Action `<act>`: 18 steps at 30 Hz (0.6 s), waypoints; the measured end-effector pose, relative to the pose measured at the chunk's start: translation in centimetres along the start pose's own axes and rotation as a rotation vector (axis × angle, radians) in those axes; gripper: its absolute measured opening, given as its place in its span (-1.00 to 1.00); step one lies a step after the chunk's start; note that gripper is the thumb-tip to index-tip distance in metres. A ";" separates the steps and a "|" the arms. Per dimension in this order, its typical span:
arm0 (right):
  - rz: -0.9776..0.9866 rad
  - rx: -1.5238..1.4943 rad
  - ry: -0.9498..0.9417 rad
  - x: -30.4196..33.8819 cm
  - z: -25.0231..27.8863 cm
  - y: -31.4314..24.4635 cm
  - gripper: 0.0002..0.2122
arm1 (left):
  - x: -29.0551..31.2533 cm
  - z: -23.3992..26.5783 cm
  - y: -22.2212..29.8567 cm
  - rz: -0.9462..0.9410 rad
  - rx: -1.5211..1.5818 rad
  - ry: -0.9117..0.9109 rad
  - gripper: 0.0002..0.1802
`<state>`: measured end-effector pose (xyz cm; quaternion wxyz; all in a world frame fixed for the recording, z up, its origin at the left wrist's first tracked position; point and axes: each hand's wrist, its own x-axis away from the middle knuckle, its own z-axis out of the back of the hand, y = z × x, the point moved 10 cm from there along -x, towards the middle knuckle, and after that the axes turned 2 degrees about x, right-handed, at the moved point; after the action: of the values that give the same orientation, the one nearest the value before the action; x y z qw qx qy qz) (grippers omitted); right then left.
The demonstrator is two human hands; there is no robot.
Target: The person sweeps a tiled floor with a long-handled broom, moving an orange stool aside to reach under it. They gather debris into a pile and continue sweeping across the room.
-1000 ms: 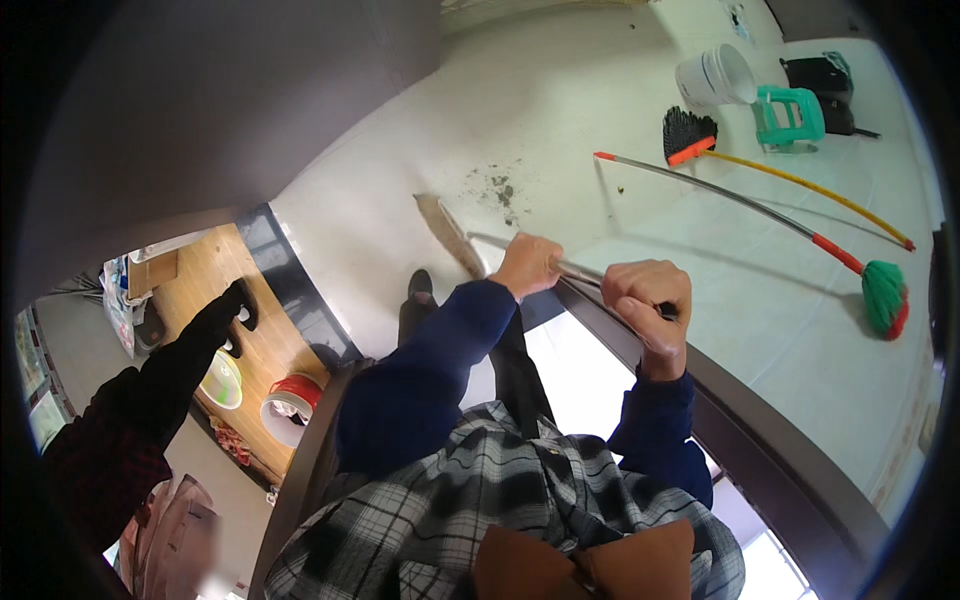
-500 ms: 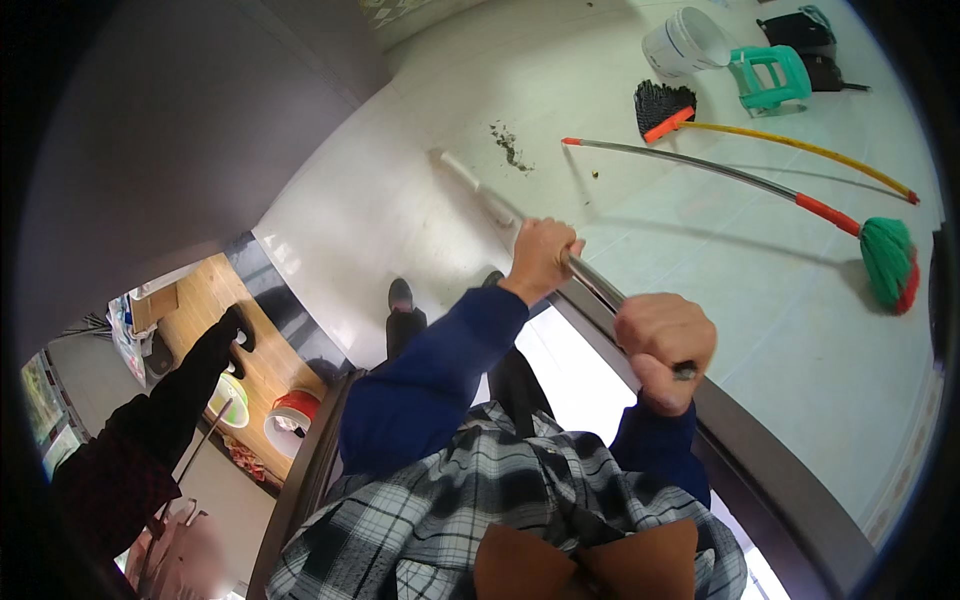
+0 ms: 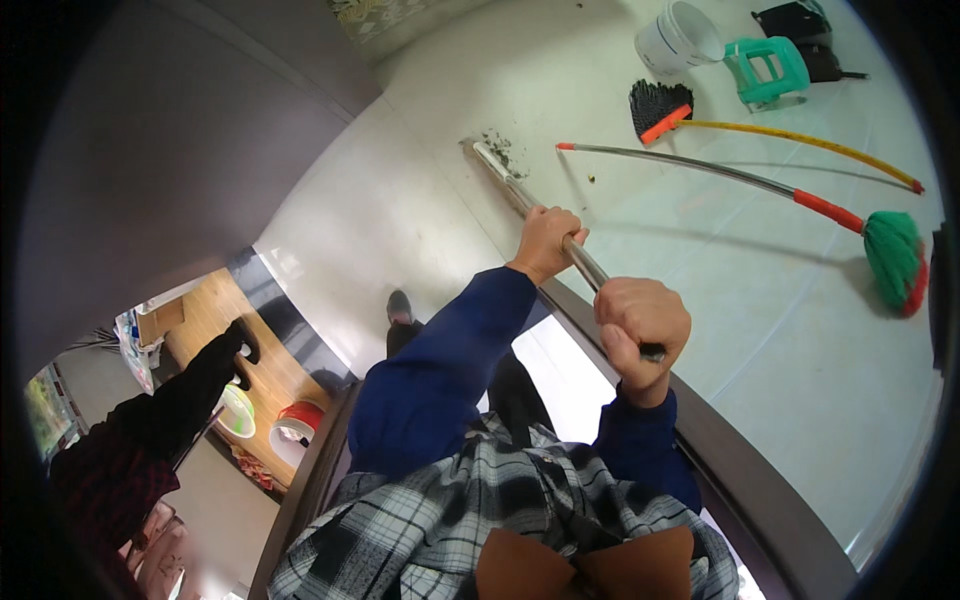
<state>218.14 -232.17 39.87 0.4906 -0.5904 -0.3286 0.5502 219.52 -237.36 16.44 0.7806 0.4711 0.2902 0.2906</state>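
Note:
Both my hands grip one long-handled tool, a metal pole (image 3: 588,264) with a white lower section. My left hand (image 3: 547,243) is wrapped round it lower down, and my right hand (image 3: 646,322) closes round its top end. Away from me, the pole slants down to the pale floor (image 3: 420,190), its far end beside a scatter of dark debris (image 3: 498,150). That end is too small and blurred for me to tell what kind of head it has.
A green-and-red broom (image 3: 893,262) and a black-bristled broom with a yellow handle (image 3: 800,138) lie right. Beyond are a white bucket (image 3: 678,40) and green stool (image 3: 768,72). A dark door frame (image 3: 740,480) runs beside me. At left stands another person (image 3: 130,430) near buckets (image 3: 296,432).
The pole's far end has swung right, up to the dark debris. My right hand has shifted a little left and away from me; both hands keep their grip.

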 end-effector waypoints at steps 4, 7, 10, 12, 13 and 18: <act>0.034 -0.116 0.119 -0.3 0.7 -1.2 -0.77 | 0.3 3.1 1.2 -0.066 -0.125 -0.024 -0.73; -0.048 -0.190 0.284 -0.3 2.0 1.0 -0.76 | -0.5 5.3 -0.5 0.030 -0.152 -0.096 -0.70; -0.191 -0.269 0.380 0.6 2.1 8.2 -0.70 | 0.5 7.0 -6.6 0.184 -0.283 -0.059 -0.79; -0.247 -0.219 0.410 1.3 1.8 10.3 -0.69 | 0.4 5.7 -9.7 0.255 -0.292 -0.132 -0.77; -0.282 -0.194 0.418 1.5 1.7 11.3 -0.69 | 0.4 4.3 -10.6 0.248 -0.238 -0.154 -0.74; -0.293 0.065 0.468 1.0 3.7 7.5 -0.68 | -2.3 -0.1 -6.5 0.104 -0.001 -0.166 -0.72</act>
<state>213.59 -232.71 32.84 0.6464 -0.6313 -0.2704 0.3323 219.06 -241.52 10.94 0.7861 0.5078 0.1995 0.2905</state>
